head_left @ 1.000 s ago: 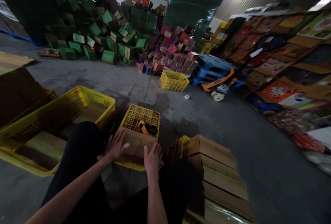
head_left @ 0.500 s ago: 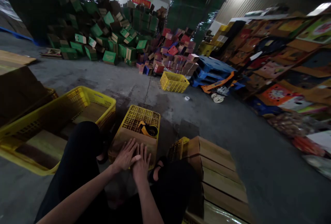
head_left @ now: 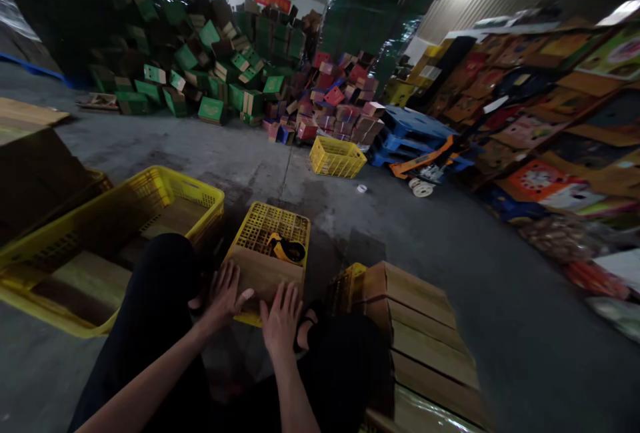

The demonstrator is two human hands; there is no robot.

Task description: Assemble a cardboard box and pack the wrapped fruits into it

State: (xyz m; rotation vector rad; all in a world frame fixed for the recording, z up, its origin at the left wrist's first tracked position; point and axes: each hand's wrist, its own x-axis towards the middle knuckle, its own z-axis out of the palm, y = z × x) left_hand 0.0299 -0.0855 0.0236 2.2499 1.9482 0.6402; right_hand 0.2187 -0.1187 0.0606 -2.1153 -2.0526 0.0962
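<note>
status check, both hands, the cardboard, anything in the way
Left hand and right hand open, on cardboard. Cardboard across yellow crate's near part. Tape dispenser just beyond, clear of both hands.

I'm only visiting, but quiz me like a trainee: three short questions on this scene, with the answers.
1. What do the left hand and right hand both rest on?
2. True or false: the tape dispenser lies on the yellow crate under the hands.
3. What colour are the pallets beside the orange pallet jack? A) red, B) blue, C) white.

Key: 1. brown cardboard; 2. true; 3. B.
</note>
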